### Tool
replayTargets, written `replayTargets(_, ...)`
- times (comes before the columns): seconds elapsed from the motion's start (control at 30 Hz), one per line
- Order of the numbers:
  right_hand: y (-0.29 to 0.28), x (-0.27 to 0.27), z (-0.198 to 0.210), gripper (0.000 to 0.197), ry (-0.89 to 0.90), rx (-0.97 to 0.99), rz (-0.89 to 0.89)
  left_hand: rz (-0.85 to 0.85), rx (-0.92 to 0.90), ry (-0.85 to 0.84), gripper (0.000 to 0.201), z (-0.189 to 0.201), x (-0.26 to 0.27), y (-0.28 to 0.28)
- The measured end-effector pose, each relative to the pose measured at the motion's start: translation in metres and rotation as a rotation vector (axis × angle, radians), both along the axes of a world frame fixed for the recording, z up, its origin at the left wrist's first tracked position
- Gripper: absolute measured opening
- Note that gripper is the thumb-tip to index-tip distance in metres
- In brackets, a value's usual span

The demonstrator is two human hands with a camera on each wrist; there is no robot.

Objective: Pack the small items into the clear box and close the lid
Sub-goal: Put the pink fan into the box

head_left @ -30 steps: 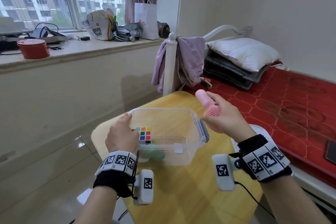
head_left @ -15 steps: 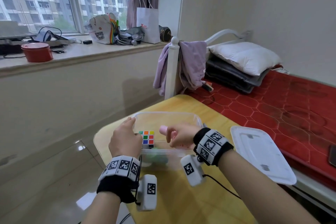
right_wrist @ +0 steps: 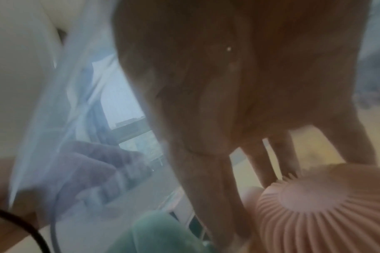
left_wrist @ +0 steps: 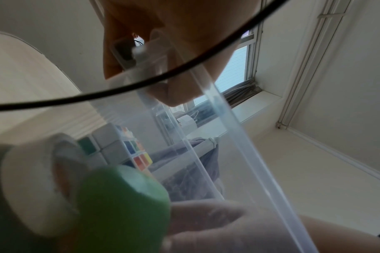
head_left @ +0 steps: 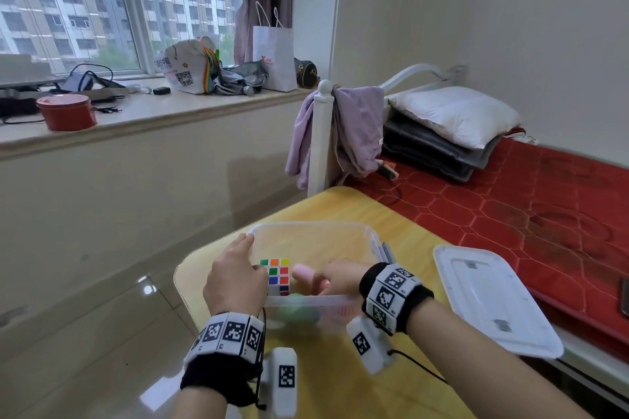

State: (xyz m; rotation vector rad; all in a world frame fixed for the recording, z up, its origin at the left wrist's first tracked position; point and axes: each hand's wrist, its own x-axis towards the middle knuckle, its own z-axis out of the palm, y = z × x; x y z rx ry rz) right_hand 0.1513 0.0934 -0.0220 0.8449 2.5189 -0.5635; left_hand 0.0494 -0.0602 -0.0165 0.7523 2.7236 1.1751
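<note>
The clear box (head_left: pixel 306 226) stands open on the yellow table (head_left: pixel 340 204). Inside lie a colour cube (head_left: pixel 277 274), a green item (head_left: pixel 296 313) and a white roll (left_wrist: pixel 32 179). My left hand (head_left: pixel 235 282) grips the box's left rim, thumb inside and fingers outside. My right hand (head_left: pixel 335 279) is down inside the box and holds a pink hand fan (head_left: pixel 303 274). In the right wrist view the fan's ribbed round head (right_wrist: pixel 327 205) sits low in the box under my fingertips. The white lid (head_left: pixel 490 296) lies flat to the right of the box.
A red bed (head_left: pixel 510 214) with a pillow (head_left: pixel 456 112) runs along the table's right side. A white bedpost (head_left: pixel 321 136) draped with purple cloth stands behind the table. The windowsill (head_left: pixel 153 112) holds bags and a red tub. Glossy floor lies to the left.
My right hand has carried the pink fan from above the box's right end down into the box. The left hand has stayed on the left rim.
</note>
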Motion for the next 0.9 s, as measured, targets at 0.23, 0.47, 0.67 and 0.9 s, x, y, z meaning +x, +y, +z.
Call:
replayTargets(0.23, -0.002, 0.029, 0.025, 0.028, 0.474, -0.046, 0.024, -0.012, 0.000, -0.005, 0.062, 0.003, 0.000, 0.002)
replayTargets(0.47, 0.038, 0.079, 0.045, 0.021, 1.087, 0.222, -0.260, -0.010, -0.016, -0.017, 0.064, 0.002, -0.001, 0.002)
replayTargets(0.67, 0.119, 0.171, -0.006, 0.026, 0.825, 0.514, -0.974, -0.004, -0.024, -0.018, 0.063, 0.002, -0.001, 0.002)
replayTargets(0.9, 0.132, 0.237, -0.082, 0.049, 0.216, 0.495, -1.290, -0.005, -0.015, -0.019, 0.063, 0.000, -0.001, 0.006)
